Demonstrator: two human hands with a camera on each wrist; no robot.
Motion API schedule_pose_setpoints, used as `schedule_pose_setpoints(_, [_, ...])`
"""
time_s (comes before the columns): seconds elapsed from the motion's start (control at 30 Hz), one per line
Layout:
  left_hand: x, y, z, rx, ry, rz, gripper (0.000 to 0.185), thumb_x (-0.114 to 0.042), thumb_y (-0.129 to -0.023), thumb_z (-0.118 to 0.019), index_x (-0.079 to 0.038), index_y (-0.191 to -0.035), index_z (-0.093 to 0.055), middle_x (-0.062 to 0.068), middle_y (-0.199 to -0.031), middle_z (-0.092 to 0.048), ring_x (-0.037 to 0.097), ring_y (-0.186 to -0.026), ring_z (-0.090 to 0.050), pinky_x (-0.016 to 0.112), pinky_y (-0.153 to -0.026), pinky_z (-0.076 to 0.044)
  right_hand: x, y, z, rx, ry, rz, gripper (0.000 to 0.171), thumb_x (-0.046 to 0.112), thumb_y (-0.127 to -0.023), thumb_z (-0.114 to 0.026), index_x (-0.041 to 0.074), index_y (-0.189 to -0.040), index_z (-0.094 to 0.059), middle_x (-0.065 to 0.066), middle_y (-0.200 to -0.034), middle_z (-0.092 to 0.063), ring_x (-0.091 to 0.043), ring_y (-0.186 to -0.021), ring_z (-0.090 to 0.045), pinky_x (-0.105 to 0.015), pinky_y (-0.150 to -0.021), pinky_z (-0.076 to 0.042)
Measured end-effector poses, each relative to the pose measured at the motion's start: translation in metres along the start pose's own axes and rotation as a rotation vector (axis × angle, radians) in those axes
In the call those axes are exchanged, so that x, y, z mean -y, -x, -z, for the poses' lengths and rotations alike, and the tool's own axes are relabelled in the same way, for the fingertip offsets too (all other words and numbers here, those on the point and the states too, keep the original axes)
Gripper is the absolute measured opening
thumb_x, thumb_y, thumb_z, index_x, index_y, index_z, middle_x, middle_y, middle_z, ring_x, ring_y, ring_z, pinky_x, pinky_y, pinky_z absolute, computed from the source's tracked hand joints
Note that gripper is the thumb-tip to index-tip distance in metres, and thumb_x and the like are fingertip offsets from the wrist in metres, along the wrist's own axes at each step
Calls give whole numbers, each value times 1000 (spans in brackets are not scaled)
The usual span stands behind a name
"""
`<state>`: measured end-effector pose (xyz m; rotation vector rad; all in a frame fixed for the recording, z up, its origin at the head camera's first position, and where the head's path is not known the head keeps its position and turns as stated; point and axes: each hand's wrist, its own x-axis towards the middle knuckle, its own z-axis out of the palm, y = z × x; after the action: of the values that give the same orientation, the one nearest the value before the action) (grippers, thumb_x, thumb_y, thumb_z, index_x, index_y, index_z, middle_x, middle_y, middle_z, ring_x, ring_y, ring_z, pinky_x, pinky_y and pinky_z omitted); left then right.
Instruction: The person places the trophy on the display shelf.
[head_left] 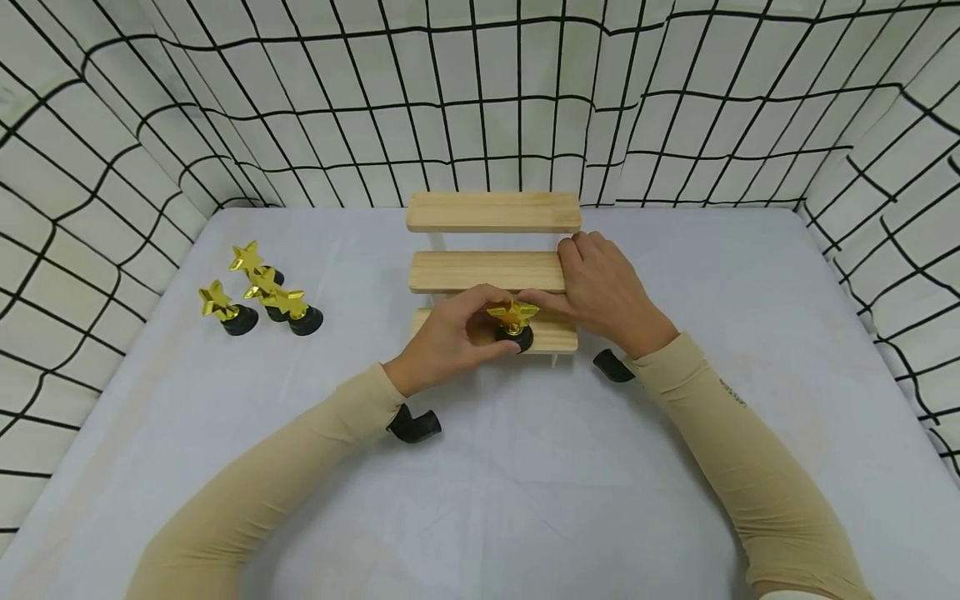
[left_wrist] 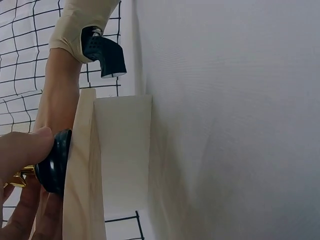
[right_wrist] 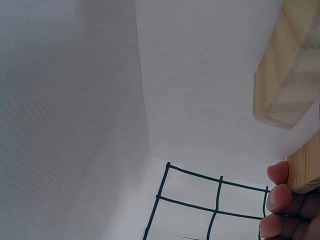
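Note:
A small gold star trophy with a round black base stands on the lowest plank of a three-step wooden stand. My left hand holds it, thumb and fingers around the base. Seen from the left wrist, the black base touches the plank face. My right hand grips the right end of the middle plank, its thumb stretched left along the front edge near the star. In the right wrist view its fingertips press against the plank end.
Several more gold star trophies stand grouped at the table's left. The stand's top plank sits at the back. Black wire grid panels enclose the white table. A black wrist device shows under each forearm.

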<state>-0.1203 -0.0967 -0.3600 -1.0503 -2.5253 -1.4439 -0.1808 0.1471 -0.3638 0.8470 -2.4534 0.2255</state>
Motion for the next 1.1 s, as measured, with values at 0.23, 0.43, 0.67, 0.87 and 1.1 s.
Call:
schedule_pose_setpoints(0.23, [-2,-1,-6,-5,-35,-28,55,-9,-84,-86,-1,-131,-59,13,-127,-67,23,-109,-68,31,-97,-62,0,-1,2,59,5,-15,103,88,-88,-10,-4,-89,-55,-14,-75,-52,-30,-68,-49,-37,-58,-40])
schedule_pose_setpoints(0.43, [-3,-2,-10,-12,-40,-32,58,-10,-85,-85,-2,-135,-58,13,-123,-68,23,-109,-70,28,-96,-63,0,-2,2,74,19,0,106,85,-90,-5,-7,-92,-58,-17,-79,-56,-34,-73,-53,-40,-61,-45])
schedule_pose_setpoints(0.67, [-4,-3,-14,-28,4,-26,56,-8,-84,-86,-2,-133,-60,14,-122,-71,24,-109,-73,26,-98,-62,0,-1,3,78,46,21,103,81,-92,-7,-8,-95,-59,-19,-83,-60,-35,-75,-55,-39,-62,-47])
schedule_pose_setpoints(0.87, [-6,-4,-18,-55,-29,-3,55,-11,-84,-86,-5,-132,-60,13,-116,-74,23,-103,-75,30,-96,-63,0,-1,4,108,57,12,75,68,-96,-58,-7,-98,-58,-19,-86,-61,-35,-79,-57,-39,-67,-49])
schedule_pose_setpoints(1.1, [-7,-4,-22,-86,-49,17,55,-12,-85,-86,-7,-133,-59,12,-117,-74,22,-103,-76,31,-92,-64,1,-2,5,132,46,-20,69,61,-91,-70,-6,-97,-57,-17,-85,-59,-32,-76,-54,-38,-65,-47])
